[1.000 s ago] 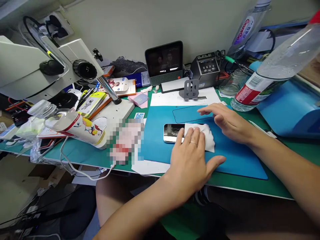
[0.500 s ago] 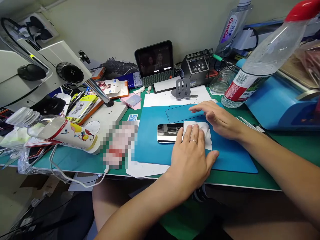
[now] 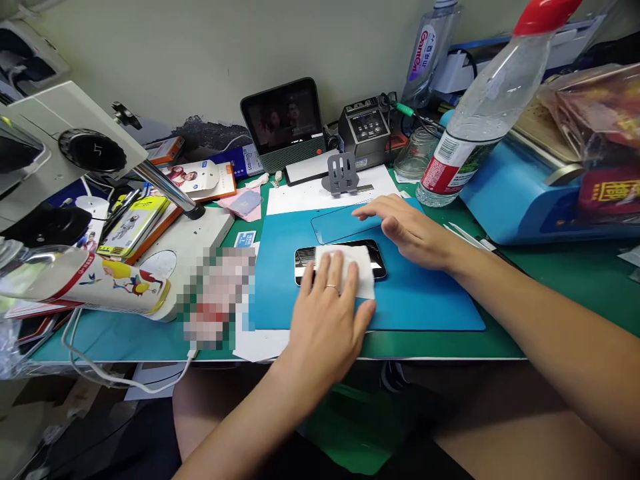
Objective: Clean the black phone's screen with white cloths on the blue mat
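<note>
A phone (image 3: pixel 303 259) lies flat on the blue mat (image 3: pixel 425 303), its dark surface reflecting light. My left hand (image 3: pixel 325 317), a ring on one finger, presses a white wipe (image 3: pixel 365 261) against the middle of the phone. Its fingers lie flat and slightly apart; they cover part of the wipe and phone. My right hand (image 3: pixel 407 233) hovers just behind the phone's right end, fingers stretched out and holding nothing. Partly under that hand, a clear, dark-edged screen protector (image 3: pixel 333 227) rests on the mat.
A grey phone stand (image 3: pixel 343 175) and a display (image 3: pixel 283 120) stand behind the mat. On the right are a red-capped bottle (image 3: pixel 480 113) and a blue machine (image 3: pixel 505 200). A microscope arm (image 3: pixel 85 133), a tilted drink bottle (image 3: pixel 115 283) and a white cable (image 3: pixel 150 388) lie left.
My left hand has slid the wipe left along the phone, uncovering its right end. My right hand stays raised near the same spot. The whole view has shifted slightly.
</note>
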`<action>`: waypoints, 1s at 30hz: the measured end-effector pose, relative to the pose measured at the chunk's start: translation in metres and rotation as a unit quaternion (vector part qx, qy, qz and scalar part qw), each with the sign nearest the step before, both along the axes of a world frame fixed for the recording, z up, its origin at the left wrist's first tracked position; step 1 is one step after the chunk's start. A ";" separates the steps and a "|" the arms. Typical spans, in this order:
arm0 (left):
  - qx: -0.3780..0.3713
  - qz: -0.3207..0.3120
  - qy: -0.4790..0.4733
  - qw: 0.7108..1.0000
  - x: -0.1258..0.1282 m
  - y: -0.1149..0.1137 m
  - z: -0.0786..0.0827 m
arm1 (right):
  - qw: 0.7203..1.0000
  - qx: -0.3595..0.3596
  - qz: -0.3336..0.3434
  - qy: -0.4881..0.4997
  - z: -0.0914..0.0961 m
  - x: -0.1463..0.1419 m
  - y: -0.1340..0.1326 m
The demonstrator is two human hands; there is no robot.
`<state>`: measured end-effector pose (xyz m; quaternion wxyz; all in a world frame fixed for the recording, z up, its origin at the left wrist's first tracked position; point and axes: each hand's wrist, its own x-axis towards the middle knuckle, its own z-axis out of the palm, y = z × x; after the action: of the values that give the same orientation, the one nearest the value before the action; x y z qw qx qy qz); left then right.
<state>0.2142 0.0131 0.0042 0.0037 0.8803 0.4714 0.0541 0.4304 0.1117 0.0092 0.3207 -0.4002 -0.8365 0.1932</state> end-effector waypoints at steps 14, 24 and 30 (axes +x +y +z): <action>-0.016 0.031 0.011 0.999 -0.039 0.005 0.003 | 1.000 -0.009 -0.008 -0.001 -0.001 0.003 0.000; -0.006 0.071 0.003 0.997 -0.056 -0.003 -0.007 | 0.986 -0.088 -0.109 -0.087 -0.003 0.000 0.001; -0.019 0.056 0.007 0.998 -0.055 0.006 -0.006 | 0.982 -0.131 -0.113 -0.072 -0.005 0.000 0.001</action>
<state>0.1595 0.0186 -0.0014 0.0146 0.8526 0.5209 0.0391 0.4306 0.1132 0.0044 0.2242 -0.5436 -0.7743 0.2338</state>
